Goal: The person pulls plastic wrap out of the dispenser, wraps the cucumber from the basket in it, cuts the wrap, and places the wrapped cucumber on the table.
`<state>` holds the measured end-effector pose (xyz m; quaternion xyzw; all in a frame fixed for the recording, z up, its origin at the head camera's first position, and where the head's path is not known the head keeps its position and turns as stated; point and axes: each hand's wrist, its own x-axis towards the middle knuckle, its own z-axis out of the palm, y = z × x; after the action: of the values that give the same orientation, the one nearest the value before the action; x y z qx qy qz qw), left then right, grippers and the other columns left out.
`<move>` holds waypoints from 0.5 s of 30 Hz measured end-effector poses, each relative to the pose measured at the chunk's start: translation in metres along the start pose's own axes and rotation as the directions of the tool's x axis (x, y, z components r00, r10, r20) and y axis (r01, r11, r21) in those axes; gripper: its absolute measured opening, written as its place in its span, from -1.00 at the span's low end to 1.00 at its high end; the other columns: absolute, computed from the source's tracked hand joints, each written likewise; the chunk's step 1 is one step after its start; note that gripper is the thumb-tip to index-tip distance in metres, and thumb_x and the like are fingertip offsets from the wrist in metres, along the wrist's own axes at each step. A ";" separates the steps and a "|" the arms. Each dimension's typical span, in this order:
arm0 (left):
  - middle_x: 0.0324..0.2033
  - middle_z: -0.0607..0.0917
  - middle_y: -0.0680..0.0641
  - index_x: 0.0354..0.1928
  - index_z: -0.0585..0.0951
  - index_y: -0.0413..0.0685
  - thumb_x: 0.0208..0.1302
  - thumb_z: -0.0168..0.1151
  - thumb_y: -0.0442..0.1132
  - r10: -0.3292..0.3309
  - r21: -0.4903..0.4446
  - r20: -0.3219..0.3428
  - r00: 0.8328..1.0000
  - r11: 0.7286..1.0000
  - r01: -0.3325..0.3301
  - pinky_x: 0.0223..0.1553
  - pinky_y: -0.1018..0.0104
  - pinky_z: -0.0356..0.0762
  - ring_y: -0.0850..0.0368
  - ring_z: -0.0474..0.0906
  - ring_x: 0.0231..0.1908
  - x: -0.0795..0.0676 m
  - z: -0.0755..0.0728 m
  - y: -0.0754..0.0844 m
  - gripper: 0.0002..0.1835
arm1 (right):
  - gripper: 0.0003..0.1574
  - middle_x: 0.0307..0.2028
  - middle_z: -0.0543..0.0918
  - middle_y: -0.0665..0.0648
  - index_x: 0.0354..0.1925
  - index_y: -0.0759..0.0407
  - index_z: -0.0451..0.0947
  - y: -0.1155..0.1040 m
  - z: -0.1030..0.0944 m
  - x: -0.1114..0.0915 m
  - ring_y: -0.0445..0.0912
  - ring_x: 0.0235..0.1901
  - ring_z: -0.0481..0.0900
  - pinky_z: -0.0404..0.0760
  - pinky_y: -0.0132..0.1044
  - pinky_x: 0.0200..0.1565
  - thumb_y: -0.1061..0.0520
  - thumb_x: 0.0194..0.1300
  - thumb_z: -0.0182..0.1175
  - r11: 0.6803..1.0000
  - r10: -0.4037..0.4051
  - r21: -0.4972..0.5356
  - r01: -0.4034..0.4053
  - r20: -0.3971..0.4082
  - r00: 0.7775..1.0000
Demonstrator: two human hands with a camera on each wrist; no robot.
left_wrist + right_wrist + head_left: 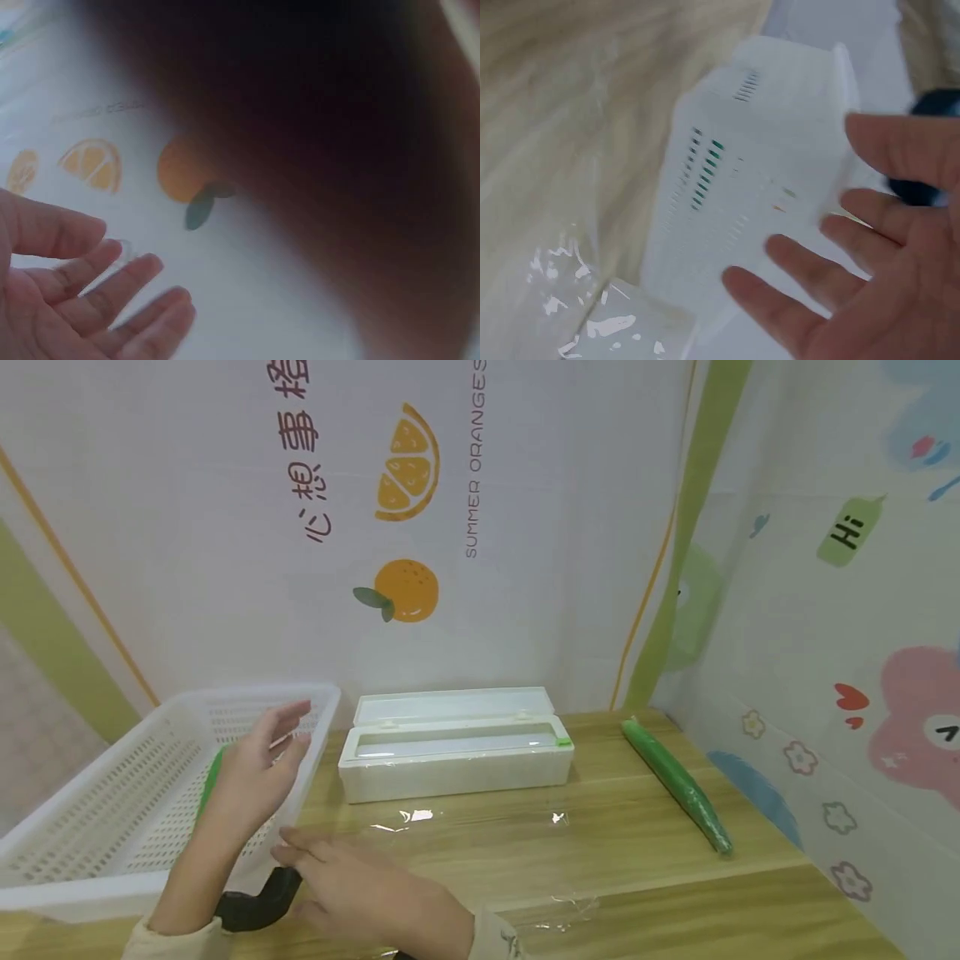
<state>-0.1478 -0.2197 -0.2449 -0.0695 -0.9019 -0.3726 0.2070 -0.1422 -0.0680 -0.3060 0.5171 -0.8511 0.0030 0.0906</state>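
My left hand (258,772) is raised over the right side of a white perforated basket (82,793), fingers loosely bent and holding nothing. Low at the front, my right hand (367,889) has its fingers extended toward the basket's near right corner, and its palm holds nothing in the right wrist view. Inside the basket lies a green object (212,777), mostly hidden behind the left forearm. A white cling film dispenser (457,768) stands behind the hands with its lid up. Clear film (573,910) lies over the table in front of it, showing as shiny creases.
A cucumber (678,785) with a glossy, film-like surface lies at the right of the wooden table (645,902). White printed curtains (540,527) hang behind and along the right. A black strap (262,902) shows near the left wrist.
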 end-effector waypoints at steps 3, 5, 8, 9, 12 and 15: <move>0.28 0.34 -0.27 0.35 0.20 -0.10 0.45 -0.15 -0.12 0.012 -0.011 -0.085 0.996 1.000 -0.013 0.14 0.32 0.44 -0.26 0.30 0.23 -0.006 -0.014 -0.002 -0.51 | -0.23 0.45 -0.01 -0.08 0.43 0.00 -0.01 -0.005 0.007 0.006 -0.30 0.38 0.04 0.08 -0.52 0.33 -0.11 0.37 -0.01 1.000 0.019 0.009 -0.018 -0.042 0.999; 0.26 0.39 -0.21 0.33 0.25 -0.06 0.43 -0.12 -0.13 0.026 -0.015 -0.144 0.989 0.999 -0.029 0.03 0.66 0.39 0.06 0.34 0.25 -0.008 -0.023 -0.006 -0.53 | -0.21 0.45 -0.02 -0.07 0.44 -0.03 -0.04 -0.005 0.010 0.008 -0.29 0.39 0.02 0.09 -0.50 0.33 -0.09 0.37 0.01 1.000 0.018 0.008 -0.017 -0.057 0.998; 0.22 0.43 -0.19 0.29 0.32 -0.01 0.42 -0.08 -0.14 0.026 0.025 -0.207 0.978 0.999 -0.022 -0.19 0.92 0.24 0.40 0.37 0.15 -0.009 -0.035 -0.013 -0.56 | -0.21 0.45 -0.07 -0.16 0.44 -0.23 -0.10 -0.006 0.012 0.009 -0.28 0.34 0.15 0.26 -0.46 0.26 -0.10 0.37 0.01 0.999 0.047 -0.015 -0.048 -0.048 0.998; 0.21 0.44 -0.20 0.28 0.34 -0.01 0.41 -0.07 -0.14 0.024 0.044 -0.216 0.976 0.999 -0.015 -0.21 0.92 0.24 0.39 0.38 0.14 -0.008 -0.038 -0.016 -0.57 | -0.20 0.45 -0.11 -0.20 0.43 -0.31 -0.14 -0.007 0.011 0.009 -0.28 0.32 0.19 0.33 -0.44 0.22 -0.11 0.37 0.00 0.998 0.064 -0.019 -0.065 -0.037 0.997; 0.18 0.46 -0.29 0.26 0.36 -0.08 0.41 -0.10 -0.15 0.000 0.104 -0.208 0.978 0.994 0.022 -0.08 0.64 0.46 0.01 0.44 0.15 0.001 -0.047 -0.021 -0.58 | -0.18 0.44 -0.15 -0.25 0.40 -0.48 -0.23 -0.010 0.012 0.010 -0.28 0.20 0.34 0.48 -0.43 0.05 -0.14 0.37 -0.01 0.993 0.104 -0.055 -0.105 -0.023 0.994; 0.16 0.42 -0.42 0.26 0.32 -0.19 0.41 -0.17 -0.15 -0.043 0.145 -0.149 0.988 0.987 0.065 -0.02 0.01 0.51 -0.42 0.35 0.09 0.016 -0.053 -0.028 -0.55 | -0.15 0.43 -0.09 -0.20 0.41 -0.46 -0.22 -0.011 0.012 0.009 -0.27 0.13 0.40 0.52 -0.45 -0.05 -0.14 0.35 0.03 0.991 0.096 -0.085 -0.100 -0.048 0.994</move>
<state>-0.1532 -0.2776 -0.2225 -0.0020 -0.9113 -0.3136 0.2668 -0.1386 -0.0821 -0.3174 0.4699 -0.8726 -0.0185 0.1316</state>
